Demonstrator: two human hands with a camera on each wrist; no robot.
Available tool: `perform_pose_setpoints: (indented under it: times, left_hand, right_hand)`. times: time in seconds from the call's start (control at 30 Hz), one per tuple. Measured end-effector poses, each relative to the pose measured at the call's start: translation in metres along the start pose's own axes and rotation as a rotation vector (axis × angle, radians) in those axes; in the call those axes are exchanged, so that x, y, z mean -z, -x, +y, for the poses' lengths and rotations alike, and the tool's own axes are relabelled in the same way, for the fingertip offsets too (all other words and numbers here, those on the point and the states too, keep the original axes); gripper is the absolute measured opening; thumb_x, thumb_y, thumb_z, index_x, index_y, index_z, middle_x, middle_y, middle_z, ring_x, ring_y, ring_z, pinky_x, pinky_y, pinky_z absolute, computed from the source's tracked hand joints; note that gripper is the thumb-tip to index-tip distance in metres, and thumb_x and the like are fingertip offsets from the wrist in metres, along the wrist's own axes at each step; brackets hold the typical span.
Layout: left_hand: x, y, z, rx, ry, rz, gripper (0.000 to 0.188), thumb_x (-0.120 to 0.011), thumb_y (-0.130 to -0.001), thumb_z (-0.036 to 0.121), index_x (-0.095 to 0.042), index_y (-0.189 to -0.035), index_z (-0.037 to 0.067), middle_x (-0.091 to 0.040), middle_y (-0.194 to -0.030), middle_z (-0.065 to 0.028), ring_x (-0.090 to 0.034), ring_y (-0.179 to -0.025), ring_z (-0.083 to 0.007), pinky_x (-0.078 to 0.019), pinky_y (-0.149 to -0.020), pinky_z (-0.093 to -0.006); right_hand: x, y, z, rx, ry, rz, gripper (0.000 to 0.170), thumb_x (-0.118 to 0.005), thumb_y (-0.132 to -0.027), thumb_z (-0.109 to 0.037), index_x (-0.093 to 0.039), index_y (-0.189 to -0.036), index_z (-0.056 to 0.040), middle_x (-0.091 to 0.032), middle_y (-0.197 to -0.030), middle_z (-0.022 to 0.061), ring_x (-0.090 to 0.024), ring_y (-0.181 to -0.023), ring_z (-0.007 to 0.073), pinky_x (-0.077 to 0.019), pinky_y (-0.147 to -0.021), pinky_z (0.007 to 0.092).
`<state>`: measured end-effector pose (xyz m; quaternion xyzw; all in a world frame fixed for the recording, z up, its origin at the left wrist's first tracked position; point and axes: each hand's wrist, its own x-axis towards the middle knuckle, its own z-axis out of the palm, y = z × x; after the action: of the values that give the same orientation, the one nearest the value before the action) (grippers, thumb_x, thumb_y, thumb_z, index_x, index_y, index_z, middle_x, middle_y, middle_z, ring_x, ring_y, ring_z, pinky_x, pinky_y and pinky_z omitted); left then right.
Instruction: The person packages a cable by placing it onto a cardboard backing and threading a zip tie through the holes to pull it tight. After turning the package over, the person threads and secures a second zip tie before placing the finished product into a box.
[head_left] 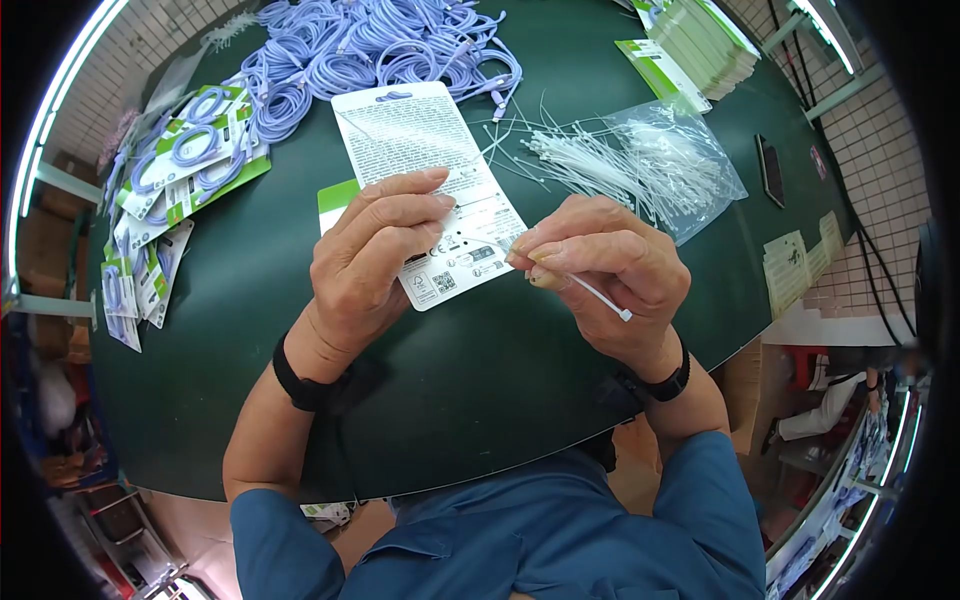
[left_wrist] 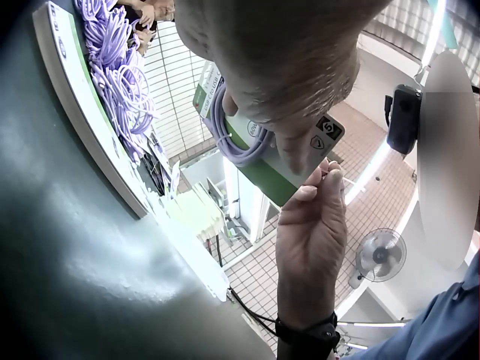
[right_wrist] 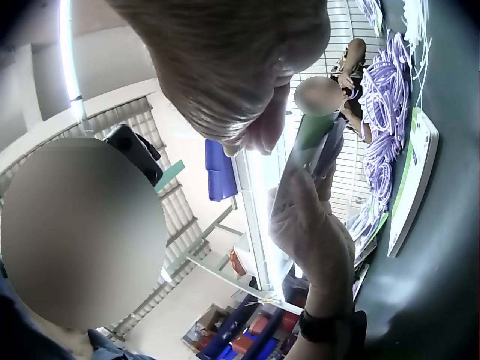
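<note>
My left hand (head_left: 370, 250) grips a white and green packaging card (head_left: 415, 140), its printed back turned up in the head view. A coiled lilac cable (left_wrist: 238, 156) lies against the card's other face, partly covered by my left fingers. Close to the card's lower right edge, my right hand (head_left: 615, 265) pinches a thin white cable tie (head_left: 602, 295) between thumb and fingertips. The tie's square head sticks out below the right fingers, and its thin end points toward the small holes in the card.
Loose cable ties (head_left: 590, 165) spill from a clear plastic bag (head_left: 715, 195). A pile of lilac cables (head_left: 370, 50) lies at the back, with carded cables (head_left: 205, 150) to the left. Stacked cards (head_left: 690, 50) and a phone (head_left: 770, 170) are on the right of the dark green table (head_left: 450, 400).
</note>
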<state>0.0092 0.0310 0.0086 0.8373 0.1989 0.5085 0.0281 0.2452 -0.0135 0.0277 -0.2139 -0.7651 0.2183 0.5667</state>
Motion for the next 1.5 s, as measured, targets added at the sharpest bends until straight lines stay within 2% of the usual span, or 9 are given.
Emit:
perform_pose_setpoints:
  times: [0.33,0.73,0.9,1.03,1.13,1.3,1.4,1.43,1.5]
  left_hand:
    - [0.000,-0.001,0.003,0.001,-0.006,0.000,0.028,-0.085,-0.072,-0.002,-0.060,-0.084,0.000,-0.074,-0.100,-0.0151,-0.074,-0.108,-0.0363,-0.0615,-0.088,-0.0394]
    - [-0.003,-0.001,0.014,-0.022,0.010,-0.066,0.024,-0.081,-0.071,-0.002,-0.061,-0.085,-0.001,-0.073,-0.101,-0.0162,-0.073,-0.108,-0.0380,-0.0622,-0.086,-0.0400]
    - [-0.002,-0.007,0.035,-0.116,-0.011,-0.080,0.022,-0.077,-0.070,0.002,-0.065,-0.089,-0.002,-0.073,-0.098,-0.0134,-0.075,-0.102,-0.0340,-0.0619,-0.082,-0.0379]
    - [0.018,-0.017,0.068,-0.121,-0.105,-0.215,0.029,-0.081,-0.076,0.004,-0.067,-0.101,0.000,-0.075,-0.101,-0.0141,-0.075,-0.097,-0.0328,-0.0612,-0.084,-0.0399]
    - [0.026,-0.027,0.090,-0.101,-0.248,-0.272,0.030,-0.080,-0.075,0.006,-0.068,-0.102,0.002,-0.076,-0.100,-0.0117,-0.074,-0.089,-0.0278,-0.0595,-0.075,-0.0339]
    - [0.020,-0.032,0.095,-0.062,-0.036,-0.254,0.021,-0.078,-0.083,0.007,-0.069,-0.102,0.003,-0.075,-0.097,-0.0129,-0.074,-0.086,-0.0272,-0.0551,-0.070,-0.0271]
    - [0.009,-0.025,0.099,0.298,0.282,-0.139,0.009,-0.067,-0.094,0.008,-0.071,-0.100,0.003,-0.074,-0.087,-0.0089,-0.073,-0.083,-0.0209,-0.0559,-0.070,-0.0298]
    - [0.010,-0.023,0.099,0.300,0.286,-0.139,0.009,-0.067,-0.094,0.008,-0.071,-0.100,0.003,-0.074,-0.087,-0.0089,-0.073,-0.083,-0.0209,-0.0559,-0.070,-0.0298]
    - [0.018,-0.026,0.098,0.645,0.401,-0.164,0.016,-0.060,-0.103,0.012,-0.069,-0.106,0.000,-0.075,-0.091,-0.0097,-0.073,-0.087,-0.0175,-0.0568,-0.074,-0.0292]
  right_hand:
    - [-0.002,0.001,0.000,-0.043,-0.010,-0.015,0.022,-0.077,-0.086,0.009,-0.070,-0.103,-0.0012,-0.074,-0.098,0.0184,-0.074,-0.085,0.0246,-0.0582,-0.071,0.0331]
    - [0.002,-0.001,0.006,-0.247,0.085,-0.122,0.024,-0.085,-0.076,0.004,-0.078,-0.095,-0.0074,-0.074,-0.091,0.0068,-0.070,-0.081,0.0184,-0.0546,-0.071,0.0280]
    - [0.021,-0.007,-0.002,-0.366,-0.076,-0.232,0.019,-0.086,-0.075,0.001,-0.080,-0.090,-0.0074,-0.072,-0.087,0.0045,-0.066,-0.077,0.0153,-0.0494,-0.066,0.0258]
    - [0.033,-0.014,-0.014,-0.460,-0.236,-0.313,0.017,-0.088,-0.073,-0.004,-0.080,-0.088,-0.0068,-0.071,-0.084,0.0047,-0.063,-0.074,0.0145,-0.0457,-0.062,0.0252]
    - [0.038,-0.017,-0.020,-0.498,-0.319,-0.372,0.017,-0.090,-0.072,-0.006,-0.080,-0.086,-0.0054,-0.071,-0.081,0.0055,-0.062,-0.072,0.0143,-0.0438,-0.060,0.0253]
    - [0.037,-0.013,-0.015,-0.510,-0.595,-0.358,0.015,-0.088,-0.076,-0.010,-0.079,-0.086,-0.0019,-0.069,-0.079,0.0077,-0.059,-0.069,0.0135,-0.0421,-0.058,0.0255]
    - [0.029,-0.007,-0.009,-0.519,-0.753,-0.310,0.016,-0.086,-0.080,-0.009,-0.078,-0.090,0.0001,-0.068,-0.081,0.0082,-0.058,-0.069,0.0126,-0.0421,-0.059,0.0258]
    - [0.025,-0.006,-0.009,-0.590,-0.735,-0.211,0.016,-0.085,-0.080,-0.007,-0.077,-0.092,0.0007,-0.068,-0.083,0.0080,-0.058,-0.069,0.0123,-0.0424,-0.059,0.0258]
    - [0.019,-0.005,-0.008,-0.724,-0.690,-0.021,0.019,-0.083,-0.081,-0.005,-0.075,-0.096,0.0019,-0.067,-0.086,0.0076,-0.057,-0.071,0.0116,-0.0428,-0.060,0.0257]
